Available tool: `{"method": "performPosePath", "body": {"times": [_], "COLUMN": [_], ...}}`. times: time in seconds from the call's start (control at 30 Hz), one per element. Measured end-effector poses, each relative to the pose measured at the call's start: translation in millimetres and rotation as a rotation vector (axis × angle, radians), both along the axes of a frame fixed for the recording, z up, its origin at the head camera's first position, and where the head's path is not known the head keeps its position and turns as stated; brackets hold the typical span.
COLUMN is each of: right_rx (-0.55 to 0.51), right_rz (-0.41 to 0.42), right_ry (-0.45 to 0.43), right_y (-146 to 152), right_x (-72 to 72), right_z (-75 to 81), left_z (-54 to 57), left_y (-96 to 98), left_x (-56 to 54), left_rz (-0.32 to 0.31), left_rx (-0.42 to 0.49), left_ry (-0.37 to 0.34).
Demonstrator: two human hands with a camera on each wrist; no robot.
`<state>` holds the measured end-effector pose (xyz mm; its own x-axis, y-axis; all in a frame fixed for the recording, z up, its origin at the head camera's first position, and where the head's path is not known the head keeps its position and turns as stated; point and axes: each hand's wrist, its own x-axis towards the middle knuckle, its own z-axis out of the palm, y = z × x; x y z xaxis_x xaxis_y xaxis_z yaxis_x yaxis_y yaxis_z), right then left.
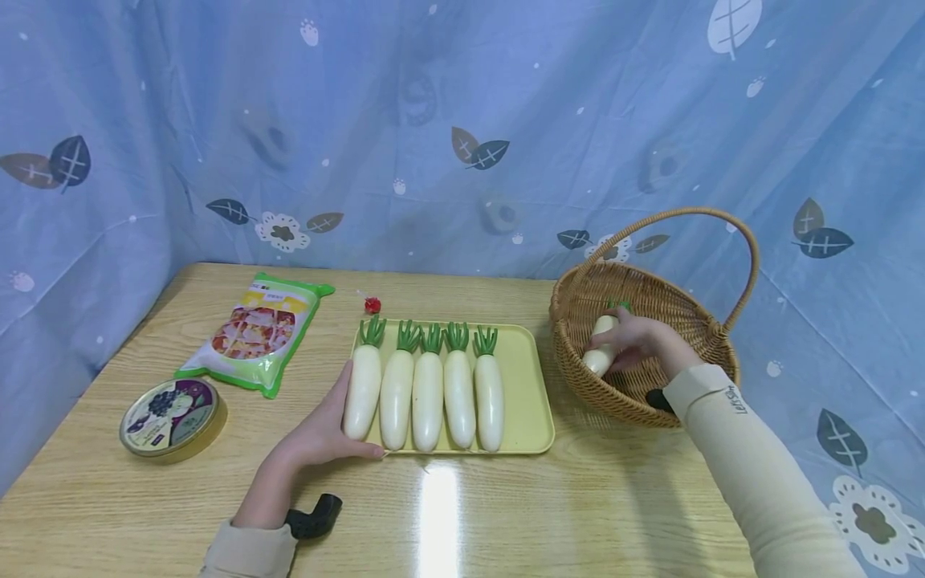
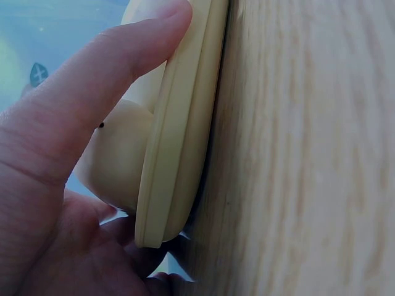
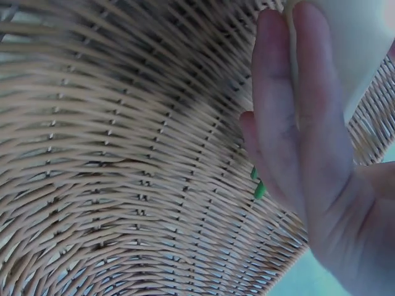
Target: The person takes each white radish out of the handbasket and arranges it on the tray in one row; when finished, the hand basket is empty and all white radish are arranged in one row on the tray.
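Inside the wicker basket (image 1: 646, 405), my right hand (image 1: 639, 341) grips a white radish (image 1: 599, 357) with green leaf stubs. In the right wrist view the fingers lie along the pale radish (image 3: 352, 49), close to the woven wall. My left hand (image 1: 325, 425) holds the front left corner of a yellow tray (image 1: 523, 401). Its thumb (image 2: 148, 40) presses on the tray's rim (image 2: 170, 160), and the other fingers go round the left side, partly hidden. Several white radishes (image 1: 428, 401) lie side by side on the tray, leaves toward the back.
Left of the tray, a green and white food packet (image 1: 253, 333) lies on the wooden table (image 1: 542, 514). A round tin (image 1: 173, 419) stands in front of it. A small red object (image 1: 372, 305) sits behind the tray. The basket's tall handle (image 1: 694, 212) arches up; a blue curtain (image 1: 405, 160) hangs behind.
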<state>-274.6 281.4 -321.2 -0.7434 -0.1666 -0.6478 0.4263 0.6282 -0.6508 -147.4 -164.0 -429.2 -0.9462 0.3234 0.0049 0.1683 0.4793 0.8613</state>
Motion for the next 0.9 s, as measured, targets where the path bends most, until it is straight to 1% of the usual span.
{"method": "performPosePath", "body": {"times": [0.2,0.3,0.47,0.67,0.9], "right_rx": [0.011,0.014,-0.023,-0.067,-0.06], "right_rz": [0.037,0.056,0.075,0.091,0.102], "right_ry": [0.026,0.042,0.066,0.107,0.148], "right_y": [-1.8,-3.1,-4.8,-2.3,6.7], "right_x": [1.2,2.0,3.9,7.2,13.0], "right_z": [8.9,13.6,22.2,34.7,50.7], "left_z": [-1.5,-1.8,-0.9,-0.3,-1.1], "left_y": [-0.5,-0.7,-0.3,-0.2,-0.7], "left_x": [-0.4,-0.6,-0.1,0.4,0.5], "left_rz": [0.005,0.008,0.011,0.012,0.012], "left_rx": [-0.02,-0.015,0.001,-0.004,-0.009], "left_ry": [-0.004,-0.006,-0.022,-0.021,-0.017]}}
